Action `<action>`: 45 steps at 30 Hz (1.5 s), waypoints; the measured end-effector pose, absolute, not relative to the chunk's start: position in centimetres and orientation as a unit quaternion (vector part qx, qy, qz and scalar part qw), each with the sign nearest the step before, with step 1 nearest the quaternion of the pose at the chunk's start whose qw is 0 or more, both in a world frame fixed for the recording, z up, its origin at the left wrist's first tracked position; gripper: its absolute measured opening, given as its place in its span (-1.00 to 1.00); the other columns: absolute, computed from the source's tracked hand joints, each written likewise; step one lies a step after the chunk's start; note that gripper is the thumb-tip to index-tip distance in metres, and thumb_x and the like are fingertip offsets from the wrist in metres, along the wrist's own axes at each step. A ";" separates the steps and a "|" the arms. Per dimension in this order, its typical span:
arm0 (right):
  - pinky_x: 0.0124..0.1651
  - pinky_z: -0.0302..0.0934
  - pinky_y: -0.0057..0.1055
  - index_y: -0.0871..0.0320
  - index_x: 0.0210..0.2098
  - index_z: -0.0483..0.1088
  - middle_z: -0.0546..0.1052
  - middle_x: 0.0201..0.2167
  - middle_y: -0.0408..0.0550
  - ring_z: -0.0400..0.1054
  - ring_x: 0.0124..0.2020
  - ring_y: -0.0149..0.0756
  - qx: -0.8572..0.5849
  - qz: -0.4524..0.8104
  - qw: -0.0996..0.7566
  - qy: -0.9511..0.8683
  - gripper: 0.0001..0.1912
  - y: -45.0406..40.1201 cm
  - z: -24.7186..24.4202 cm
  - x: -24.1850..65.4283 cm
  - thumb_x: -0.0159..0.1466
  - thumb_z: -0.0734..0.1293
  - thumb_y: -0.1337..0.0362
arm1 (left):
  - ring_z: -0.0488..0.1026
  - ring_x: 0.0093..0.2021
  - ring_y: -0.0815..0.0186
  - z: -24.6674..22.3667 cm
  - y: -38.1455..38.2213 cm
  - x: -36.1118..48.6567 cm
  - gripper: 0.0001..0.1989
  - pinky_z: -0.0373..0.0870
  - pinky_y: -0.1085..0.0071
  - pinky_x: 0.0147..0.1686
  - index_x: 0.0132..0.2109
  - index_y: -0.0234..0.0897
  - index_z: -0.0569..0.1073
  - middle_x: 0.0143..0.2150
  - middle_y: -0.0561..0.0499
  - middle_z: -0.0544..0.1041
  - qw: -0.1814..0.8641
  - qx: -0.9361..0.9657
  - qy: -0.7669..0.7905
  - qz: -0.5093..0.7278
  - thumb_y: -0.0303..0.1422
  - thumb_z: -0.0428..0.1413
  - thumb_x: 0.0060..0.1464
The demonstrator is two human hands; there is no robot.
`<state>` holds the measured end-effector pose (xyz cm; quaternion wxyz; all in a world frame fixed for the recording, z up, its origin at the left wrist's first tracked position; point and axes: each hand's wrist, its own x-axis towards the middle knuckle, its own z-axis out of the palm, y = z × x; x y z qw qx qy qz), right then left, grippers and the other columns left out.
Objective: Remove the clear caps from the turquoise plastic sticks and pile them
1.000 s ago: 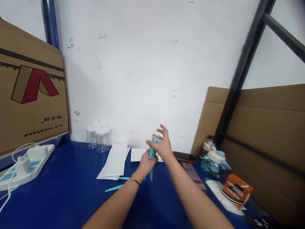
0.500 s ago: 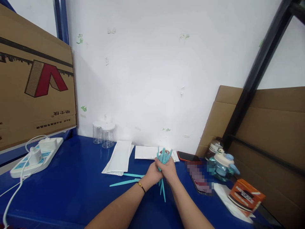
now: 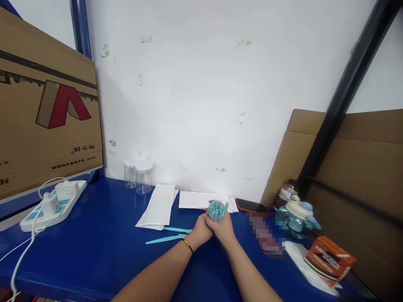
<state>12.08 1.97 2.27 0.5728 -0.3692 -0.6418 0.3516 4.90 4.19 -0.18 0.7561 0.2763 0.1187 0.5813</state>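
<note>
A bundle of light-blue plastic sticks (image 3: 216, 210) is wrapped between my two hands, its ends showing on top in a compact cluster. My left hand (image 3: 203, 230) closes round it from the left, a dark bracelet on the wrist. From the right, my right hand (image 3: 224, 226) is closed round the same bundle, touching the left. Two loose light-blue sticks, a nearer one (image 3: 163, 240) and a farther one (image 3: 176, 230), lie on the blue table (image 3: 103, 239) beside my left wrist.
White packets (image 3: 159, 205) and another flat one (image 3: 195, 200) lie behind my hands. Clear jars (image 3: 144, 179) stand back left, near a power strip (image 3: 63, 205). On the right are a phone (image 3: 251, 205), a bottle (image 3: 296, 220) and an orange box (image 3: 329, 260).
The bundle's ends have become more even and compact. Sticks that hung below my hands no longer show there. The hands stay closed together in nearly the same place.
</note>
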 end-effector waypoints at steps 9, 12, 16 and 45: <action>-0.56 0.21 -0.46 0.18 -0.53 0.30 0.40 -0.72 -0.17 0.29 -0.66 -0.37 -0.383 0.465 0.669 -0.435 -0.78 3.2 2.4 13.7 0.00 0.41 0.22 | 0.19 0.12 -0.06 3.8 -0.3 -4.4 -0.34 0.08 0.07 0.11 -0.01 -0.33 0.35 0.05 -0.22 0.33 0.266 0.756 0.511 0.310 -0.40 0.26 -0.40; -0.61 0.19 -0.49 0.20 -0.54 0.28 0.34 -0.75 -0.23 0.24 -0.71 -0.43 -0.380 0.559 0.669 -0.307 -0.79 3.7 2.9 14.6 -0.07 0.42 0.33 | 0.34 -0.02 -0.07 5.2 -2.0 -7.6 -0.55 0.27 0.09 -0.06 -0.10 -0.39 0.38 -0.06 -0.30 0.39 0.076 0.796 0.594 0.084 -0.51 0.15 -0.27; -0.61 0.22 -0.48 0.21 -0.52 0.29 0.37 -0.71 -0.21 0.27 -0.69 -0.43 -0.412 0.638 0.614 -0.217 -0.82 4.1 3.0 15.3 -0.10 0.40 0.41 | 0.44 -0.15 -0.01 5.2 -2.6 -7.5 -0.72 0.34 0.15 -0.16 -0.19 -0.37 0.42 -0.20 -0.26 0.48 0.069 0.786 0.614 0.004 -0.55 0.02 -0.13; 0.11 -0.06 -0.12 0.43 0.19 0.02 0.21 0.07 0.39 0.08 0.12 0.15 -0.609 0.274 0.342 -0.661 -0.24 0.4 -0.9 2.9 0.07 0.28 0.23 | 0.39 -0.14 0.24 1.4 -3.6 -6.9 -0.67 0.24 0.40 -0.08 -0.18 -0.42 0.43 -0.19 -0.19 0.48 0.094 0.723 0.668 0.150 -0.56 -0.22 0.09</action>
